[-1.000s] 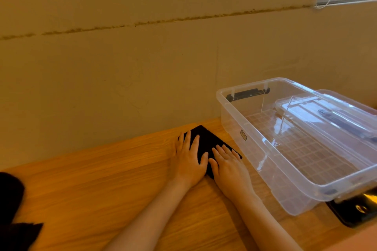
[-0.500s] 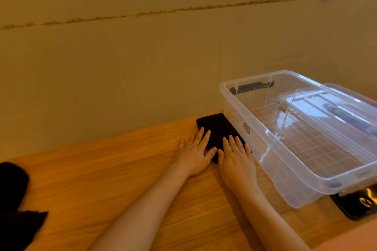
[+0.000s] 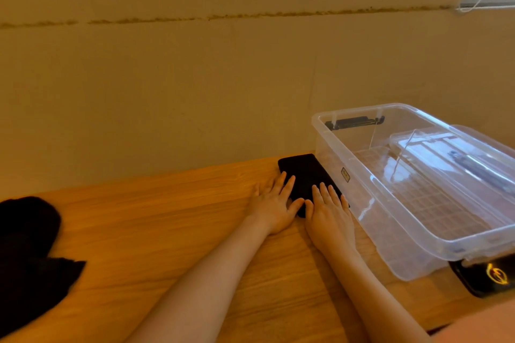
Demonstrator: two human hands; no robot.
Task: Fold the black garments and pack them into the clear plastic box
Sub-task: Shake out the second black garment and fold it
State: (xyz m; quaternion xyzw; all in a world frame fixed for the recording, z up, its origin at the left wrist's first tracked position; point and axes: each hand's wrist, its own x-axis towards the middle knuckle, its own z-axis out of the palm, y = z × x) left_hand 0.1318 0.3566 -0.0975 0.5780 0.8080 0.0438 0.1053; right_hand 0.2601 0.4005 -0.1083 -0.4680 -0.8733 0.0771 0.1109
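Head view, taken left to right: a loose heap of black fabric garments lies unfolded at the far left of the light wooden table, well apart from everything else. Near the middle, the left hand lies flat with straight, spread fingers, fingertips pressing the near edge of a small folded black garment. Just beside it, the right hand presses the same folded piece, palm down and fingers straight; neither hand grips anything. The folded garment sits against the wall and touches, or nearly touches, the side of the clear plastic storage box, which holds no garment. Its clear lid lies tilted across the far right side.

Likely risks: the fold may spring open when the hands lift, since nothing pins it, and the lid resting over the box could get in the way of packing.

A small label on the box wall is too small to read. At the right edge, a black object with a gold emblem shows no legible writing.
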